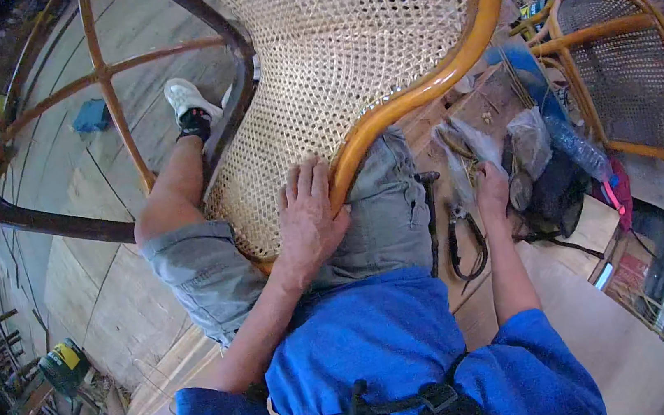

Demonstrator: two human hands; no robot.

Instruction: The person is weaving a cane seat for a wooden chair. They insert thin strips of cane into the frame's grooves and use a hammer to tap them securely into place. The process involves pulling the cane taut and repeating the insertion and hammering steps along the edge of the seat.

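A woven cane panel in a curved, glossy brown frame leans across my lap. My left hand lies on the panel's lower end with its fingers stretched flat on the weave, the thumb by the frame's edge. To the right of my thigh, my right hand is closed at the edge of a clear plastic bag. Its fingertips are partly hidden, so I cannot make out what they hold. Beside it lies a second plastic bag. Between my thigh and this hand rests a black-handled tool, with a hammer alongside.
At the right stands another cane-backed chair piece. A clear plastic bottle and a dark cloth-like bundle lie near it. Dark curved legs and brown crossbars extend left over the board floor. A blue object lies there.
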